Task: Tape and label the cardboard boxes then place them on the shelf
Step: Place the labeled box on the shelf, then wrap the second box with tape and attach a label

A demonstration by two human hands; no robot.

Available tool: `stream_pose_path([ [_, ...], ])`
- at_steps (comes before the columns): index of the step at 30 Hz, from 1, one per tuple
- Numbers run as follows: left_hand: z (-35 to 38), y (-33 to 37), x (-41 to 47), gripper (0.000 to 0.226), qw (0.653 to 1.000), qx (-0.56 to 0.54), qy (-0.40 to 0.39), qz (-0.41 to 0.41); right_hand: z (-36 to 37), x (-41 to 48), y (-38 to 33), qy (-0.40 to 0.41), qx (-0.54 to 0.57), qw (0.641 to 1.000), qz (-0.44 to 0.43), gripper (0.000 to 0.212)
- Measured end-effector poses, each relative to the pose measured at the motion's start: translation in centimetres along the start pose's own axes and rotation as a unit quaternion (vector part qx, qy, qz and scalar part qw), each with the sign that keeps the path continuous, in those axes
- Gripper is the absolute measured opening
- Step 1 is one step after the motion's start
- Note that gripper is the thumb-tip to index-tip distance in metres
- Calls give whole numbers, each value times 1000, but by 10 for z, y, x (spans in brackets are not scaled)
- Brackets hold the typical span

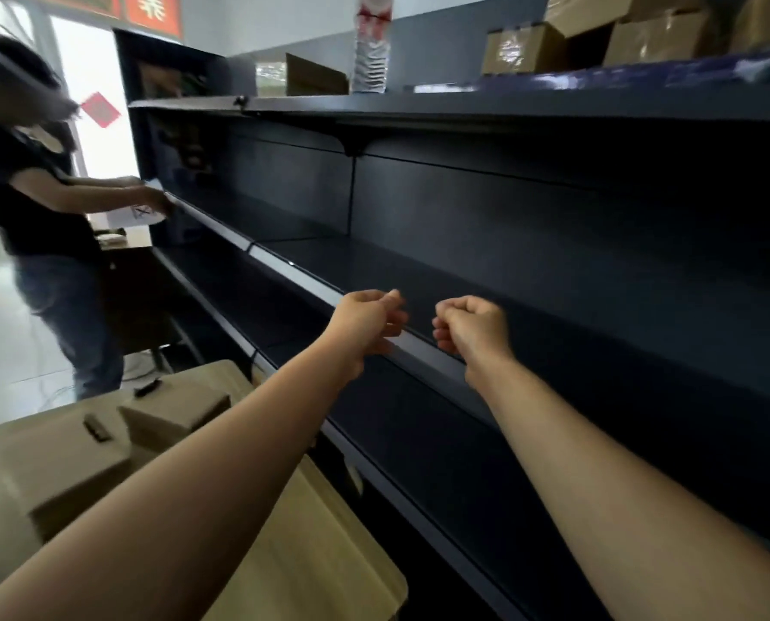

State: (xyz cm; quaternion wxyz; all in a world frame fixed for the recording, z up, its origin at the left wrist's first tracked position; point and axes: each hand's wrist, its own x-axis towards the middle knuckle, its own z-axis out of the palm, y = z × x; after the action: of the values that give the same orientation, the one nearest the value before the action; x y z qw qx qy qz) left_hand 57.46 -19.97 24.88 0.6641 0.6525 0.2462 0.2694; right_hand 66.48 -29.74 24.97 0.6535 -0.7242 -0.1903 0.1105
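Observation:
Both my arms reach toward a dark metal shelf unit [553, 226]. My left hand [367, 322] hovers at the front edge of the middle shelf, fingers curled loosely with nothing visible in them. My right hand [473, 329] is beside it, closed in a fist, also holding nothing that I can see. Cardboard boxes [60, 463] lie on a light wooden table [320, 558] at the lower left, below my left forearm. More taped cardboard boxes [526, 49] stand on the top shelf at the right.
Another person [38, 208] in a dark shirt stands at the left end of the shelf unit holding white paper. A plastic-wrapped stack [371, 47] and a flat cardboard piece [314, 76] sit on the top shelf. A small dark object [95, 427] lies on one table box.

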Motion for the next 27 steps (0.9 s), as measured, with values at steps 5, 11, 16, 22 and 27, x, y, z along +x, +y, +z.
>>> stream_pose_path([
  [5,-84,-13,-16,22,997,20,68,-16,76,-22,4,-47,2,999,4,22],
  [11,-177,-35,-42,24,989,27,140,-41,160,-58,13,-124,-9,992,10,19],
  [16,-244,-54,-64,20,979,44,193,-58,221,-89,20,-186,-7,982,20,17],
  [22,-310,-77,-85,21,965,28,245,-93,279,-116,30,-258,-37,965,17,18],
  [27,-350,-100,-101,15,948,45,296,-111,323,-129,42,-321,-64,945,19,11],
])
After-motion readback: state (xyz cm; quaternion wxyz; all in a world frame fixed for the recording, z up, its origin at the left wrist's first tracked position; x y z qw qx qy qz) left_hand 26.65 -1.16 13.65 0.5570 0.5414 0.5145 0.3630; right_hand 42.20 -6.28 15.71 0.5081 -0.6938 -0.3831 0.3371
